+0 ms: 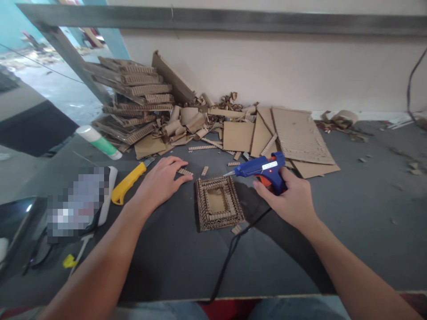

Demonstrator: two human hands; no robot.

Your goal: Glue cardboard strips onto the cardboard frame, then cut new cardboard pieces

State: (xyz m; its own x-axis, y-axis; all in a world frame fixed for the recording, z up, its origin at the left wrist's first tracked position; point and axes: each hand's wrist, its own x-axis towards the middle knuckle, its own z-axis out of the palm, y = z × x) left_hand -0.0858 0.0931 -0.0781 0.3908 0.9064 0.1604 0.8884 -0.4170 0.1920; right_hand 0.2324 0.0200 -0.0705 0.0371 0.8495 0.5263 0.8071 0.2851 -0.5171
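Observation:
My right hand [290, 195] is wrapped round the handle of a blue glue gun [260, 166], whose tip points left over the back edge of a small cardboard frame [220, 224]. The frame is rectangular, built of layered corrugated strips with a flat tan panel in its centre, and lies on the dark table [167, 266]. To the left, my left hand [164, 180] rests on the table with thumb and fingers apart. A short corrugated strip [185, 172] lies between its fingertips, and whether they touch it is unclear. Another small piece [204, 170] lies behind the frame.
A yellow cutter [128, 184], a glue stick [100, 142] and a phone [106, 195] lie at the left. Stacked corrugated pieces [143, 89], scraps and cardboard sheets [300, 133] line the back. The gun's black cable [230, 251] runs to the front edge.

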